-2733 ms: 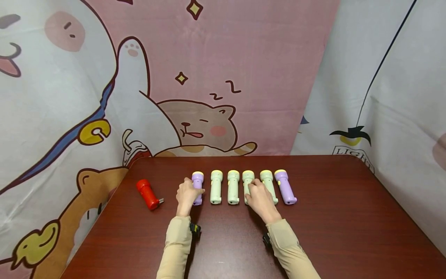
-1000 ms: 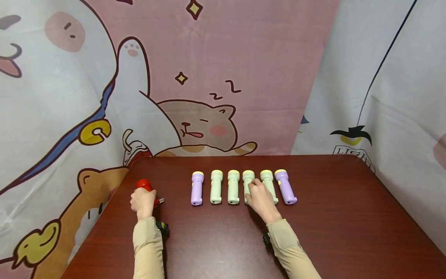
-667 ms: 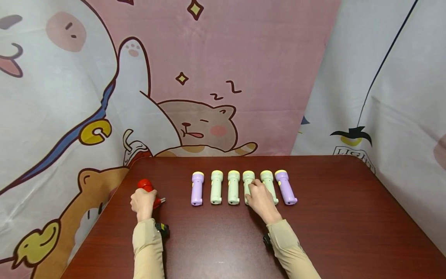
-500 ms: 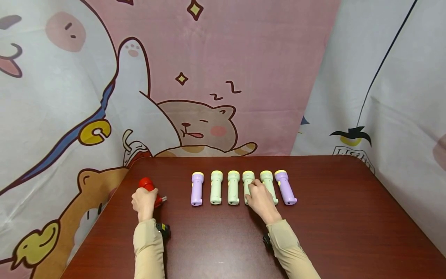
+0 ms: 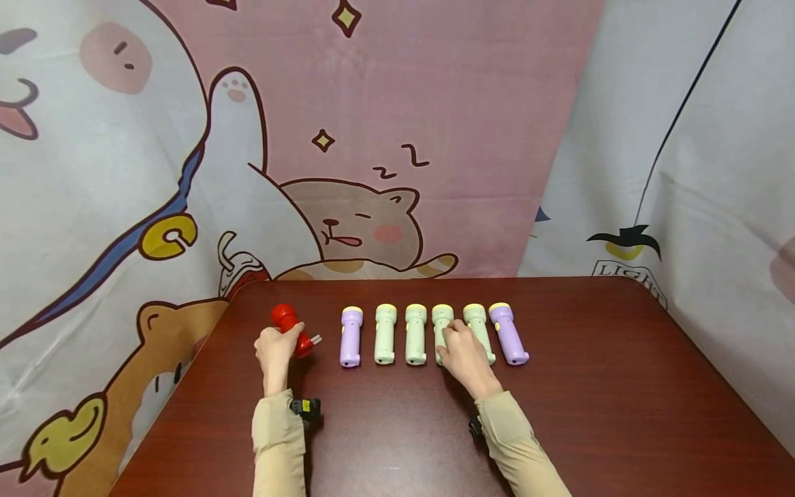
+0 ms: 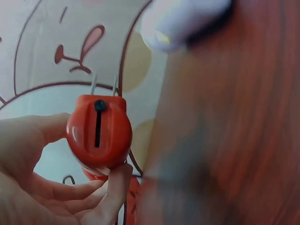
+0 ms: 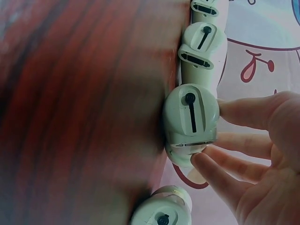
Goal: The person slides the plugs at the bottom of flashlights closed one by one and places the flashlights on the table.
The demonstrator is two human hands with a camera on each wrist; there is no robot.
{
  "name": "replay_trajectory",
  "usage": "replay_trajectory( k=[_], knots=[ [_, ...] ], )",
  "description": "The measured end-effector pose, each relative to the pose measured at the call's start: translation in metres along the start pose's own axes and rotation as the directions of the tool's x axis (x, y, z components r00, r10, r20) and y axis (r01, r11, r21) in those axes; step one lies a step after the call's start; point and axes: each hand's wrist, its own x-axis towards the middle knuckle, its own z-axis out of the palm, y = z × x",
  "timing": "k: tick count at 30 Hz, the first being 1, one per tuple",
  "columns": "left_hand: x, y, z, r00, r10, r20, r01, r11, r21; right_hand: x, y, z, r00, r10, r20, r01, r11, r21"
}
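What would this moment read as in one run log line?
left hand: grips red flashlight | right hand: rests on green flashlight | row: six flashlights on table

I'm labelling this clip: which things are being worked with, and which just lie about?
In hand:
- red flashlight, gripped by left hand
- green flashlight, touched by right hand

Lying about:
- purple flashlight
- far-right purple flashlight
- table
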Motion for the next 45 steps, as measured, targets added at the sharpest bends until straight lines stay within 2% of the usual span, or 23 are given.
replay_trajectory(
  k=[6,12,20,27,31,36,45],
  knots=[
    [-0.007,0.018,0.006,0.998,-0.016,0.064,0.021,0.996,-0.086,0.000,0.000,-0.001,1.000,0.013,0.016,-0.013,1.000,0.011],
    [-0.015,0.035,0.016,0.993,-0.013,0.115,0.034,0.982,-0.185,0.001,-0.001,-0.001,1.000,0.012,0.010,-0.012,1.000,0.013],
    [-0.027,0.055,0.032,0.980,0.025,0.196,0.052,0.925,-0.376,0.002,-0.005,0.000,1.000,-0.002,-0.018,0.002,1.000,0.029],
    [-0.038,0.069,0.044,0.975,0.061,0.212,0.024,0.926,-0.377,0.005,-0.012,-0.002,0.998,-0.020,-0.063,0.025,0.996,0.087],
    [-0.044,0.075,0.050,0.968,0.080,0.237,0.026,0.911,-0.411,0.005,-0.020,-0.002,0.997,-0.048,-0.062,0.054,0.994,0.091],
    [-0.054,0.083,0.058,0.959,0.137,0.248,-0.011,0.893,-0.450,0.003,-0.027,-0.001,0.994,-0.077,-0.076,0.085,0.991,0.107],
    [-0.068,0.095,0.066,0.945,0.206,0.253,-0.058,0.869,-0.491,0.005,-0.038,-0.008,0.996,-0.054,-0.076,0.073,0.959,0.273]
  ],
)
